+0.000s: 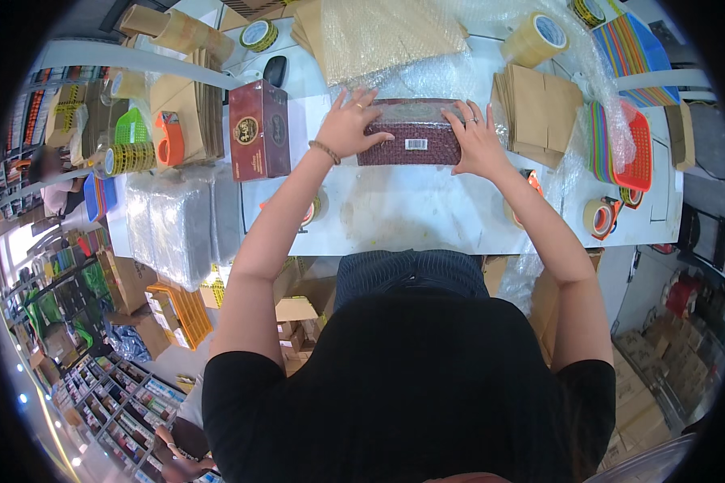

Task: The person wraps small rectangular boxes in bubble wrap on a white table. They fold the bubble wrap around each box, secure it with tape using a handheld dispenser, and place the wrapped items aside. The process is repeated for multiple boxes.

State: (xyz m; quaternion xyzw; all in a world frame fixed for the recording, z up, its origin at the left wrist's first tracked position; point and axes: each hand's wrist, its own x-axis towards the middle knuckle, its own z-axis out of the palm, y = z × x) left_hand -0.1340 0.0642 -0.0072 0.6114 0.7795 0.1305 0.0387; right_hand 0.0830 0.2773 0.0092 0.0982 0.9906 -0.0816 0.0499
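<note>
A dark red box (pixel 399 145) lies on the white worktable (pixel 393 223) in front of me, with clear bubble wrap (pixel 420 111) over its far side and top. A barcode label is on the face towards me. My left hand (pixel 353 124) rests on its left end, fingers spread over the wrap and thumb on the near face. At the right end, my right hand (pixel 476 139) touches the wrap with its fingers, the thumb at the near lower corner. Another dark red box (pixel 260 130) with a gold round emblem stands upright left of my left hand.
Flat brown cartons (pixel 538 111) stand at the right, beside a red basket (pixel 637 145). Plastic-wrapped packs (pixel 175 217) lie at the left front edge. Tape dispensers (pixel 603 217) sit near both forearms. Bubble wrap sheets (pixel 393 39) cover the back. Other people are at the far left.
</note>
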